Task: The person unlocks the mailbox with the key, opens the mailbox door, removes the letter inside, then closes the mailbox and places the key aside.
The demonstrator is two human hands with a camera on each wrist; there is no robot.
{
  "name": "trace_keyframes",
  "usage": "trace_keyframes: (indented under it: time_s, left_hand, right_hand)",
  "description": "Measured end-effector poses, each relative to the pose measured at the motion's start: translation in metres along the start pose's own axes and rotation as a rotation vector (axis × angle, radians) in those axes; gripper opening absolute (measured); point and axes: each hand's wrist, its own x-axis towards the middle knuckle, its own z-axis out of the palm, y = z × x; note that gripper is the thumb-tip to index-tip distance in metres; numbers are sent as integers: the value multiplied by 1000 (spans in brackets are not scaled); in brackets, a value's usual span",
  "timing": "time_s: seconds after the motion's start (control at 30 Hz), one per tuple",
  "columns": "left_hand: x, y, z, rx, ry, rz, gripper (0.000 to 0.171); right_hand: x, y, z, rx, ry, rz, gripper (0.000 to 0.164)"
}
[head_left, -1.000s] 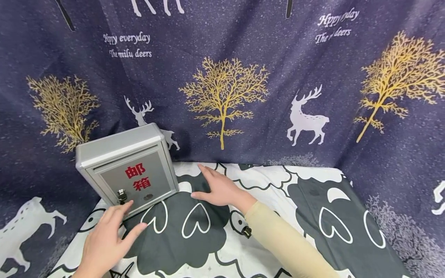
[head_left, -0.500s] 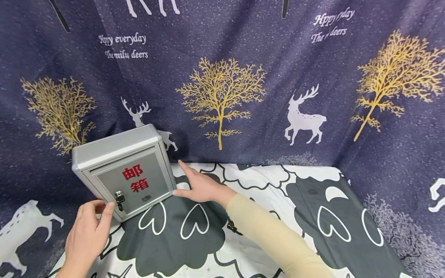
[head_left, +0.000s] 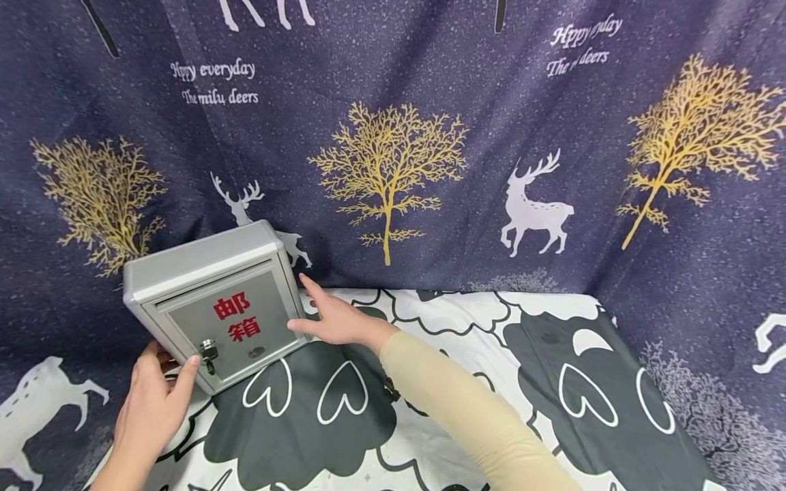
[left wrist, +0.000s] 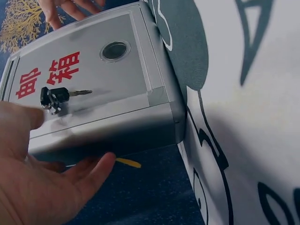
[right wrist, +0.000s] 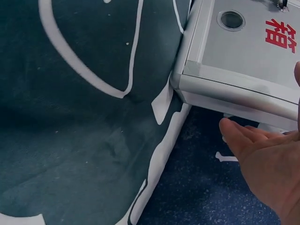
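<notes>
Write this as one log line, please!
silver mailbox: closed, upright; key: hanging at lock; left hand: at lock side; right hand: at opposite side

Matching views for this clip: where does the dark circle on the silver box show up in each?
Head: dark circle left of centre, below mid-height.
Left wrist: dark circle left of centre, upper part.
Right wrist: dark circle upper right, near the top edge.
Shared landmark: red lettering beside it.
</notes>
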Motion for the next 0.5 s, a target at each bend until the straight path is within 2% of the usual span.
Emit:
trace_keyframes:
  time_s: [0.13,0.23,0.4,0.5]
  left_hand:
    - [9,-10,2,-105,-45,122,72]
    - [13,-15,4,-180,-83,183,76]
    - [15,-21,8,-254,-97,233,100]
    - [16,-22,10,-286,-101,246,107]
  right_hand:
    - [7,-5,2,44,-7,-23,98]
    - [11,-8,4,66,-11,-46,96]
    - [14,-9,5,22,8,-59,93]
    - [17,-8,5,-23,17,-60,91]
